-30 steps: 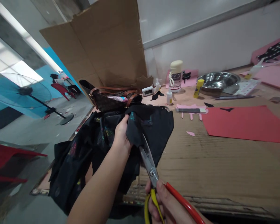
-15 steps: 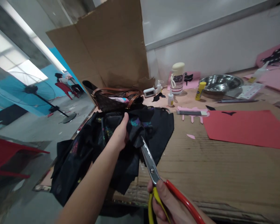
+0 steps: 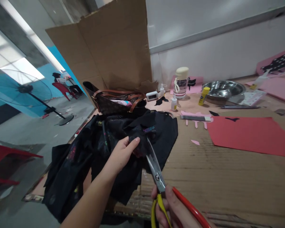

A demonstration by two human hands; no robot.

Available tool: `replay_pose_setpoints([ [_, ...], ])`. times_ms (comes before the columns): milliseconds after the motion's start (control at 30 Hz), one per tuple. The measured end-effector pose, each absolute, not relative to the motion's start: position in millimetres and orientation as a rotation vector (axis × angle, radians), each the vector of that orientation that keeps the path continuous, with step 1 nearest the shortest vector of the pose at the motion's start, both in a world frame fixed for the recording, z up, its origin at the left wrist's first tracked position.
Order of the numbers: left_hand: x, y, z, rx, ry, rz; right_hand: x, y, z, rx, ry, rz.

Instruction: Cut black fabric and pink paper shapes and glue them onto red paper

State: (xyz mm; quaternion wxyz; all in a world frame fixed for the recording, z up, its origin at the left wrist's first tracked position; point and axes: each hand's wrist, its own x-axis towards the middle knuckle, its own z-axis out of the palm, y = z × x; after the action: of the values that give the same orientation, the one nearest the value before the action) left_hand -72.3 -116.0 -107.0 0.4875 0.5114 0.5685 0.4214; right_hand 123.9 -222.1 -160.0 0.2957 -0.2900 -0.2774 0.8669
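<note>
My left hand (image 3: 121, 154) pinches a fold of black fabric (image 3: 104, 152) with coloured flecks, which is heaped at the left end of the cardboard-covered table (image 3: 223, 177). My right hand (image 3: 173, 210) grips scissors (image 3: 156, 172) with one yellow and one red handle. The steel blades point up and away, and their tips reach into the fabric right beside my left fingers. The lower part of my right hand is cut off by the frame edge.
A brown handbag (image 3: 116, 99) stands behind the fabric, with a tall cardboard sheet (image 3: 104, 47) behind it. A red paper sheet (image 3: 249, 134), pink scraps, a steel bowl (image 3: 223, 88), glue stick (image 3: 203, 95), small bottles and a jar (image 3: 180, 80) lie further right. A standing fan (image 3: 26, 91) is off to the left.
My left hand has slid down and nearer, re-gripping the fabric lower. The scissors have stayed at the cloth, shifted slightly down and right.
</note>
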Motion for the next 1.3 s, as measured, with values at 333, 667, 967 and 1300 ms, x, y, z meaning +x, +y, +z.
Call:
replay_pose_setpoints([
  [333,-67,-119,-106,1.227,1.335,1.097,120,-208,-144,-0.715,-0.442,2.468],
  [667,-72,-115,-110,1.205,1.389,1.128,130,-211,-164,-0.774,-0.551,2.383],
  [967,-79,-116,-114,1.151,1.426,1.136,133,-216,-181,-0.777,-0.598,2.36],
  [1300,-90,-120,-106,1.153,1.452,1.018,119,-214,-183,-0.814,-0.703,2.294],
])
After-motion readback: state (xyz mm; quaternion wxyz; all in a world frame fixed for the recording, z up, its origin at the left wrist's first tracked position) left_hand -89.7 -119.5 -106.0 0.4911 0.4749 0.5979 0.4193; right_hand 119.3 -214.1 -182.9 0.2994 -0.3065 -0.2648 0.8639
